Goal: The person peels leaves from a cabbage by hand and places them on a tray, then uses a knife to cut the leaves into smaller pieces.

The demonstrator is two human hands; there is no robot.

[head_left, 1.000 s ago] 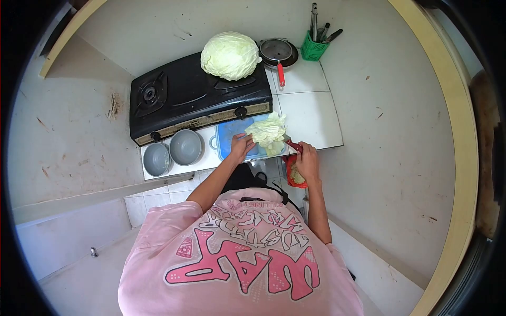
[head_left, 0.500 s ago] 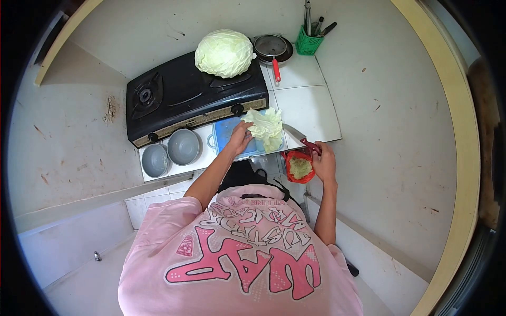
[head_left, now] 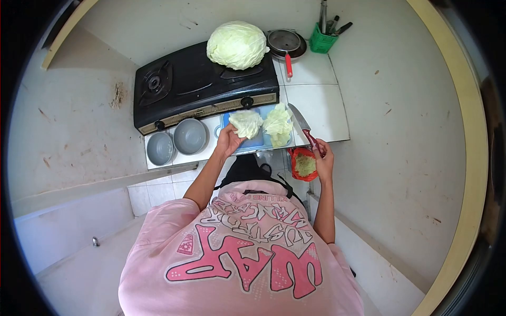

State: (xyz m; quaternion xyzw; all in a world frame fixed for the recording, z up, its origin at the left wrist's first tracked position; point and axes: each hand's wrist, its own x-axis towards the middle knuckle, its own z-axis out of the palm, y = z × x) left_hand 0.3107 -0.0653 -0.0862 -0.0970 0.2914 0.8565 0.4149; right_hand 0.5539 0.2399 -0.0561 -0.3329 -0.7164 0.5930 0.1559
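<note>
My left hand (head_left: pixel 230 140) is closed on a pale cabbage leaf (head_left: pixel 246 124), held over the left part of the blue cutting board (head_left: pixel 256 141). A second portion of cabbage leaf (head_left: pixel 278 125) lies on the board's right part, apart from my hand. My right hand (head_left: pixel 323 156) grips the dark red handle of a knife (head_left: pixel 301 119) to the right of the board. Its blade points up and left, close to the board's right edge. Below that hand, a red bag (head_left: pixel 302 177) with greenish shreds inside sits at the counter's front edge.
A whole cabbage (head_left: pixel 237 45) rests on the black gas stove (head_left: pixel 184 105) behind the board. Two grey bowls (head_left: pixel 190 137) stand to the left. At the back right are a red-handled strainer (head_left: pixel 288 64) on a dark pan and a green basket (head_left: pixel 322 41) of utensils.
My left hand has moved left with one cabbage leaf, parting it from the portion that stays on the board's right side. The knife remains in my right hand.
</note>
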